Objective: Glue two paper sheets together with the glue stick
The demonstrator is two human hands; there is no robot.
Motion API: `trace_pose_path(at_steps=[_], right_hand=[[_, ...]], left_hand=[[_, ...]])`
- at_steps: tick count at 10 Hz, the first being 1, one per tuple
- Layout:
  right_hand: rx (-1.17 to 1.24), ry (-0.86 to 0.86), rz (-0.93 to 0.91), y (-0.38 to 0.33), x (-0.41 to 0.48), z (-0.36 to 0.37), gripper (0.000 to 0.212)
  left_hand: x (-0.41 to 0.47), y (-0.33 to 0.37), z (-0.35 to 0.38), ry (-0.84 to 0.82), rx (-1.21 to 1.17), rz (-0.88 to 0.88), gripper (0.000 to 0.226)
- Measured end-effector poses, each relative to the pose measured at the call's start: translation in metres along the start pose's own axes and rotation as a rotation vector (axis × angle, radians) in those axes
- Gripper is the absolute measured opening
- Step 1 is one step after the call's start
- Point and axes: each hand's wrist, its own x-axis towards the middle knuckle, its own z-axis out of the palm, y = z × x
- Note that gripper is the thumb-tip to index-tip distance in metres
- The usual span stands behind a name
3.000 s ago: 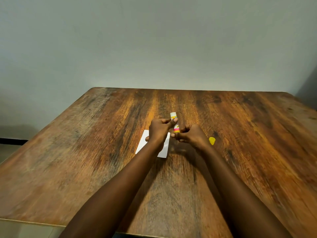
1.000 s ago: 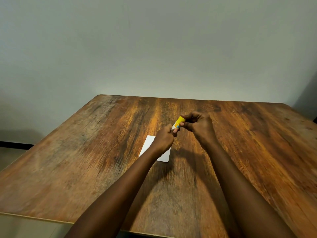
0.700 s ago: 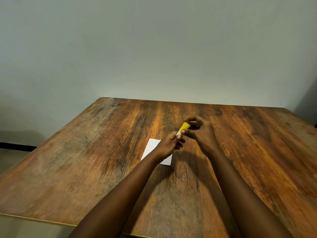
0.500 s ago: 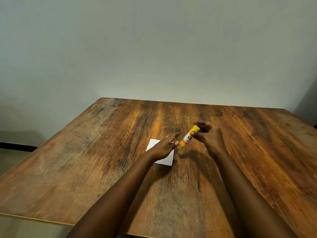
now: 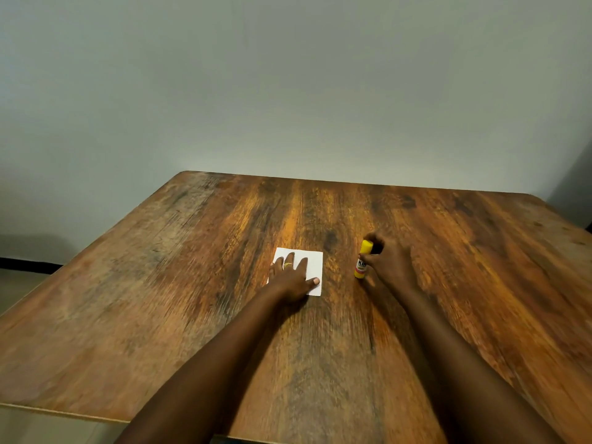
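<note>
On the bench my open left hand presses the paper; right hand grips the capped glue stick. I'd release next.

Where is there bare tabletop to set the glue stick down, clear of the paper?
Bare wood lies right of the right hand out to the table edge, left of the paper, and beyond both hands. Crowded: the narrow strip between paper and glue stick, beside the left hand.
</note>
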Motion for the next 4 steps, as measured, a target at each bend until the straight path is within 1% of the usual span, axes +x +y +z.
trace_pose_path(at_steps=[1,2,3,4], right_hand=[[0.001,0.002,0.005,-0.002,-0.002,0.002,0.033],[0.002,-0.011,0.034,0.000,-0.004,0.005,0.040],[0.018,-0.043,0.065,-0.002,-0.009,0.007,0.055],[0.083,-0.038,0.080,-0.010,-0.002,0.004,0.065]], left_hand=[[0.007,0.003,0.001,0.034,-0.011,-0.013,0.068],[0.014,0.002,0.001,0.067,-0.024,-0.007,0.067],[0.011,0.003,-0.001,0.101,-0.040,0.010,0.064],[0.012,0.010,-0.011,0.162,-0.064,0.034,0.059]])
